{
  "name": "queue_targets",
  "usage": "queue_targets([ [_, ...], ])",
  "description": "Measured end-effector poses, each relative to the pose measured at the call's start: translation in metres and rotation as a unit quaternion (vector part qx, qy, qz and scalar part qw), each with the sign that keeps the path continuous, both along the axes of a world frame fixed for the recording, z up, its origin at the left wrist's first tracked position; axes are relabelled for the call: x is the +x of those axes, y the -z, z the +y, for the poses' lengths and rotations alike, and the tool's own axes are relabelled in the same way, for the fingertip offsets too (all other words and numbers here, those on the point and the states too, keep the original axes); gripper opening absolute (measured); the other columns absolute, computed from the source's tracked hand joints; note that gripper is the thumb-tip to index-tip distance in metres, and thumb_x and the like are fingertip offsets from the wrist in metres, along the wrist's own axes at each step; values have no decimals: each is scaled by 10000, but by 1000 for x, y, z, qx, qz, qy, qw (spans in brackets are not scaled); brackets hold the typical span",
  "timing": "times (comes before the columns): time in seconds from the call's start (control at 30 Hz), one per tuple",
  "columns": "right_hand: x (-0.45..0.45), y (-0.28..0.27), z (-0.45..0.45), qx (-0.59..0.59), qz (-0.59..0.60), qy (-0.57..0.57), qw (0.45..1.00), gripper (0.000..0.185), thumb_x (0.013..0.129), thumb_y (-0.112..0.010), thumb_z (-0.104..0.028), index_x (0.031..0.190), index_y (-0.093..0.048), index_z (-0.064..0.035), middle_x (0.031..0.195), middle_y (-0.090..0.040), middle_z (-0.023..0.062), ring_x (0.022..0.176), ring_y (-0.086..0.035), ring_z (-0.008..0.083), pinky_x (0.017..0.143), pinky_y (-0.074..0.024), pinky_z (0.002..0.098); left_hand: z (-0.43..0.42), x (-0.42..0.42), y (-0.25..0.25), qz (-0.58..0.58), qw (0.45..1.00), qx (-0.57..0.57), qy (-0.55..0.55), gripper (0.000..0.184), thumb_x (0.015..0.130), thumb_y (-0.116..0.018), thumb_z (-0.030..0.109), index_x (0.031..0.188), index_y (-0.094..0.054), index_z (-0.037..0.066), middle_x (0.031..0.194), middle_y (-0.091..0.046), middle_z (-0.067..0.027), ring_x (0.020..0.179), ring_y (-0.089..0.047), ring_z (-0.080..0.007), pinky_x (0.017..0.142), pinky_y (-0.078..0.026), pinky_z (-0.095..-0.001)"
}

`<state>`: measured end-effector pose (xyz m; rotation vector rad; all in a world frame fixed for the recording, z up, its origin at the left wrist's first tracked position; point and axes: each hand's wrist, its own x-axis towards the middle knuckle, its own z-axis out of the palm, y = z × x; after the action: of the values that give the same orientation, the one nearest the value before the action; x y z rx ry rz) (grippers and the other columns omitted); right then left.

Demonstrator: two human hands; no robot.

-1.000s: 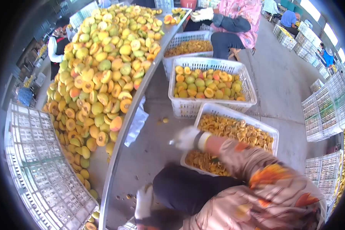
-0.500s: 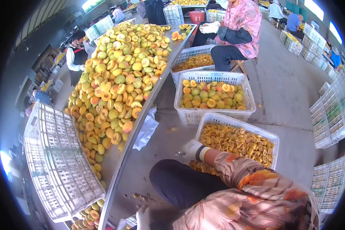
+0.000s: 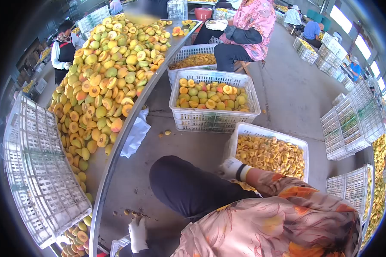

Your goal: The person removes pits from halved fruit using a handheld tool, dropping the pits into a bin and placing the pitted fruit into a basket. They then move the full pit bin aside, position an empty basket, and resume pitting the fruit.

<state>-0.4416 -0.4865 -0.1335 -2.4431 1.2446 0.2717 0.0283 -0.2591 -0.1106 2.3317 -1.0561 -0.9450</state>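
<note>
In the head view, the white-gloved right hand (image 3: 232, 168) is beside a white plastic crate (image 3: 233, 143) of yellow fruit halves (image 3: 270, 156), probably set close for easy reach; the white-gloved left hand (image 3: 138, 234) is by a partly hidden white crate (image 3: 117, 245), near left. Neither grip's closure can be told.

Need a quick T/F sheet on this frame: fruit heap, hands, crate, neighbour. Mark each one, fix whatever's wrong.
1. A heap of fruit lies on the table. True.
2. The heap is whole fruit only. False: many cut halves show in it.
3. The left hand and right hand are both gloved in white. True.
4. The right hand is buried in the heap. False: it is by the crate of fruit pieces.
5. The seated person in pink has bare hands. False: white gloves show there.
6. A white sheet shows beside the table's edge. True.
</note>
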Motion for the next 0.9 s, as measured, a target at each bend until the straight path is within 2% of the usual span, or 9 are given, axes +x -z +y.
queue_targets([
  [0.23, -51, 10, 66, 83, -25, 74, 993, 224, 858, -653, -257, 979, -731, -85, 876, -728, 183, 895, -717, 363, 803, -546, 466, -16, 1, 9, -5, 999, 16, 51, 287, 877, -593, 190, 1010, -724, -27, 914, -717, -244, 905, -686, -390, 832, -519, -441],
  [0.3, -57, 1, 73, 114, -92, 160, 976, 243, 868, -654, -255, 1020, -716, -75, 905, -726, 194, 921, -713, 375, 806, -547, 458, -17, 5, 20, 55, 998, -11, 28, 257, 891, -630, 168, 982, -730, -50, 683, -637, -63, 630, -580, -134, 577, -460, -310],
  [0.37, -52, -28, 69, 135, -177, 272, 936, 294, 892, -658, -285, 1058, -697, -46, 933, -723, 210, 955, -703, 398, 836, -542, 447, -23, -21, -35, -65, 985, 18, 158, 369, 960, -610, 249, 1196, -699, -20, 1091, -713, -267, 1005, -672, -395, 918, -499, -441],
  [0.5, -73, 11, 44, -51, -323, 439, 837, 423, 888, -673, -337, 1160, -641, -16, 1061, -720, 238, 1020, -694, 407, 872, -545, 453, -21, 1, -5, -68, 979, -6, 193, 325, 975, -526, 215, 1061, -721, -30, 1013, -706, -278, 926, -660, -423, 835, -504, -469],
  [0.53, -76, -24, 38, -18, -214, 485, 848, 449, 897, -659, -321, 1191, -634, 17, 1114, -705, 272, 1058, -686, 407, 898, -543, 452, -22, -4, -9, -55, 978, -19, 198, 322, 969, -518, 213, 1030, -721, -29, 960, -705, -275, 875, -656, -428, 808, -503, -479],
  [0.6, -87, -18, 25, 18, -209, 526, 824, 526, 875, -661, -343, 1207, -619, 63, 1098, -697, 305, 1068, -680, 422, 925, -535, 462, -23, 4, 8, -47, 977, -37, 205, 294, 945, -523, 198, 968, -725, -14, 863, -708, -236, 770, -647, -407, 739, -507, -482],
  [0.63, -87, -18, 18, 35, -197, 540, 818, 542, 864, -662, -350, 1199, -615, 74, 1089, -694, 316, 1066, -679, 435, 936, -532, 465, -22, 24, 36, 4, 986, 36, 162, 264, 939, -525, 179, 978, -733, 21, 890, -710, -207, 760, -651, -366, 703, -511, -458],
  [0.8, -84, -22, 9, 28, -183, 570, 800, 482, 844, -623, -262, 1196, -636, 67, 1102, -690, 323, 1070, -683, 428, 928, -543, 463, -17, -15, -45, -172, 893, -43, 413, 244, 940, -518, 143, 1025, -733, 66, 916, -702, -188, 748, -647, -336, 675, -502, -452],
  [0.9, -93, 21, 9, 57, -167, 547, 818, 429, 838, -622, -226, 1164, -664, 50, 1074, -702, 307, 1060, -688, 427, 918, -551, 466, -9, -8, -16, -25, 983, -25, 179, 247, 939, -508, 138, 1015, -729, 59, 919, -696, -200, 778, -654, -331, 681, -497, -457],
])
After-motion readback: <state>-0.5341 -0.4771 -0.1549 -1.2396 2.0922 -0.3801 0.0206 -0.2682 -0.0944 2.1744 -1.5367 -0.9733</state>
